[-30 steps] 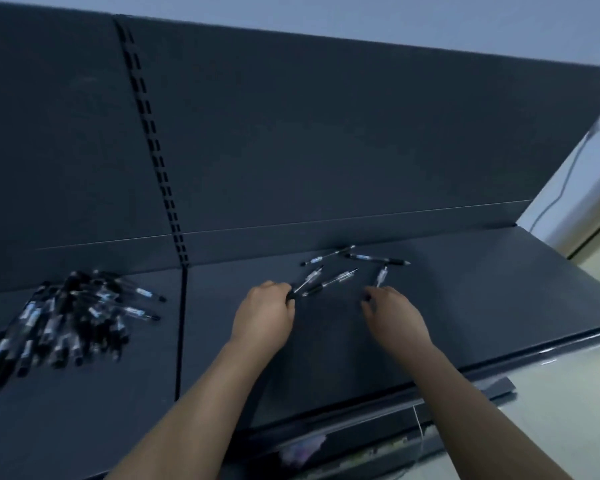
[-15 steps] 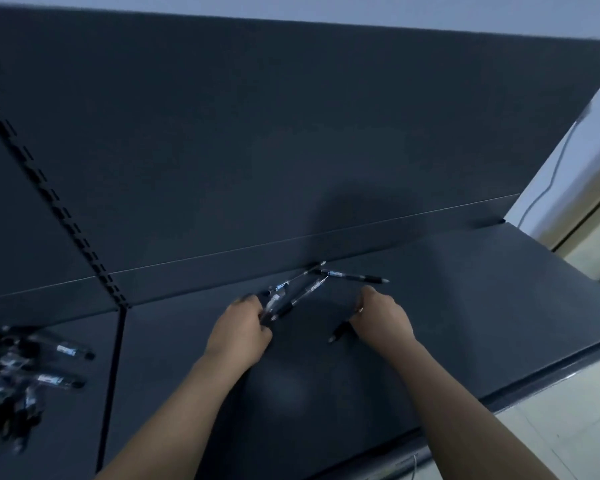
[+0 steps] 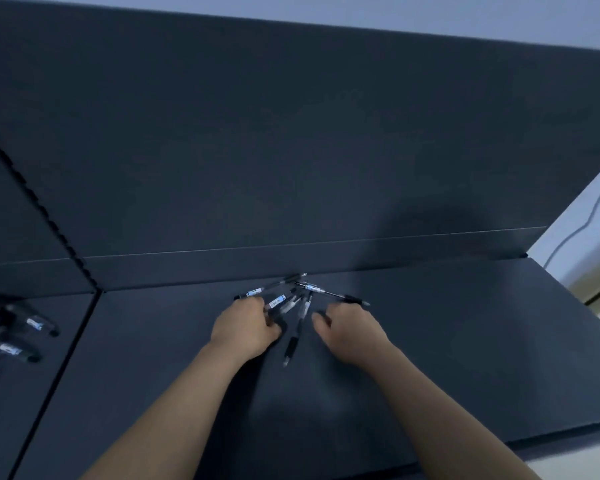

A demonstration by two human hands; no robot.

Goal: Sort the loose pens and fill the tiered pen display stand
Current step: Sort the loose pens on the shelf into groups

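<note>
You are curling your left hand point(image 3: 245, 323) round a couple of the loose pens point(image 3: 284, 301), which are fanned out on the dark shelf point(image 3: 465, 341) close to its back panel point(image 3: 291, 168). Your right hand point(image 3: 350, 332) is sitting just beside them with fingers bent, and I cannot tell whether it is gripping anything. One black pen point(image 3: 293, 337) is lying between your hands. A bigger pen pile point(image 3: 11, 341) is lying well apart at the left edge.
</note>
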